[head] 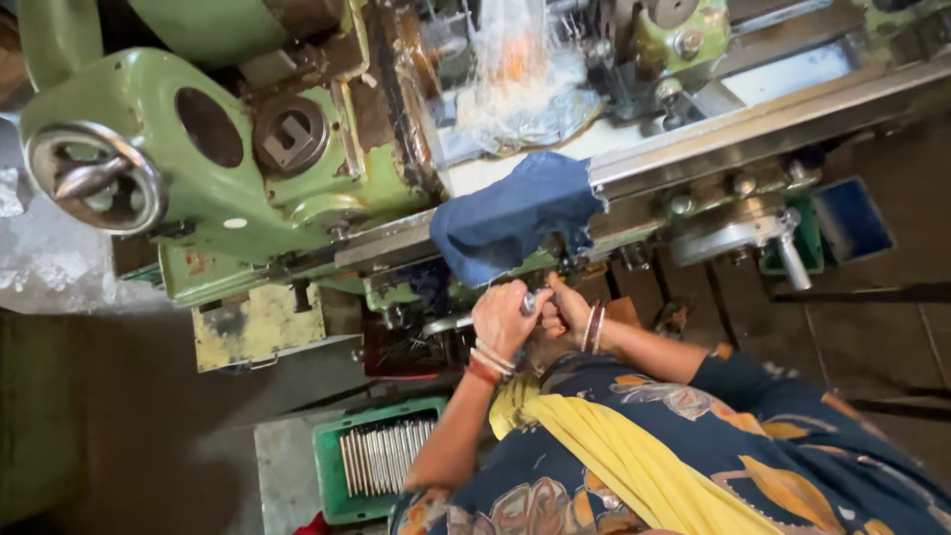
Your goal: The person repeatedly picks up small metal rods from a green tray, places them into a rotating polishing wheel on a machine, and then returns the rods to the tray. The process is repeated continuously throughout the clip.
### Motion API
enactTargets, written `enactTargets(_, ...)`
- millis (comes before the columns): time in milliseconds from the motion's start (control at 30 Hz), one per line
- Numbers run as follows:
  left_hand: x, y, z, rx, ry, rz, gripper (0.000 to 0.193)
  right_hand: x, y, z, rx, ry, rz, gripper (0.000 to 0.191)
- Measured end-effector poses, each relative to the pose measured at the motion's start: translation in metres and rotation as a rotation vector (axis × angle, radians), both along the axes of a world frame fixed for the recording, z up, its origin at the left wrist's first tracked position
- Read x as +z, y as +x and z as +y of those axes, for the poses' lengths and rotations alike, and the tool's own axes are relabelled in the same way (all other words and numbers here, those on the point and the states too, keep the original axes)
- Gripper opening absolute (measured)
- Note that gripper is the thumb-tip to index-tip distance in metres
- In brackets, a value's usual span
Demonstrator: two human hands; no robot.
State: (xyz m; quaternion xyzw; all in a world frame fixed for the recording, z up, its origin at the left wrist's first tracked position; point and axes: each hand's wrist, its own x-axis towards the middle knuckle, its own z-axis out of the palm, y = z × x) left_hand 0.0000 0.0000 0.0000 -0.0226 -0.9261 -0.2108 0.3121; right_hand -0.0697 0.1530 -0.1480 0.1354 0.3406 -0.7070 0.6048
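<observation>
1. Plainly, the left hand is curled round a small metal handle at the near side of the green lathe.
2. Just right of it, the right hand closes on the same handle; the two hands touch.
3. A blue cloth hangs over the lathe's edge, hiding the handle's mount.
4. Nearer left, a green crate holds metal rods, partly hidden by the left arm.

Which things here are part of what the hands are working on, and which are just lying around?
In use:
left hand and right hand, both gripping the small metal handle on the green lathe

Lying about:
blue cloth draped over the bed
green crate of metal rods
clear plastic sheet
</observation>
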Motion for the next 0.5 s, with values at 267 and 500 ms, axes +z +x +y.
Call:
enactTargets(267,0.01,0.019,-0.028,0.286,0.152,-0.088,0.049,0.032,-0.055,0.067,0.284,0.041,1.023,0.025)
enactTargets(500,0.061,-0.012,-0.029,0.284,0.157,0.032,0.044,0.138,-0.109,0.114,0.182,0.001,1.142,0.021)
